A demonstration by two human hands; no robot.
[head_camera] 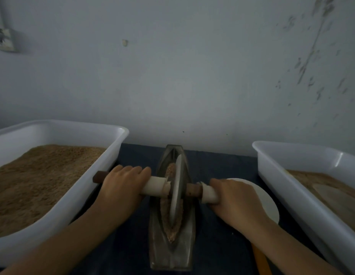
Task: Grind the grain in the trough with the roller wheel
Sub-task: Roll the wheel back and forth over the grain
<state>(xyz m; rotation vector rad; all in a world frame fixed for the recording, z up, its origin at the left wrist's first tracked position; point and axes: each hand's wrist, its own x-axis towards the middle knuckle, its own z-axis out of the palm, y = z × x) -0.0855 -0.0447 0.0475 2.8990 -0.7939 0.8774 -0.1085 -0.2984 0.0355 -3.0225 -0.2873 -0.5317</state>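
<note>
A dark boat-shaped metal trough (pixel 187 235) lies lengthwise in the middle of the table, with brownish ground grain (pixel 169 171) along its groove. A grey disc-shaped roller wheel (pixel 177 187) stands on edge in the groove, near the middle of the trough. A wooden axle runs through it, wrapped in white sleeves on both sides. My left hand (pixel 122 184) grips the left handle (pixel 155 185) from above. My right hand (pixel 235 197) grips the right handle (pixel 207 193). The axle's brown left end (pixel 99 176) sticks out past my left hand.
A white plastic tub (pixel 105 175) full of brown grain stands on the left. A second white tub (pixel 287 187) with some grain stands on the right. A white round plate (pixel 268 203) lies under my right hand, with an orange stick (pixel 261 259) near it. A pale wall rises just behind the trough.
</note>
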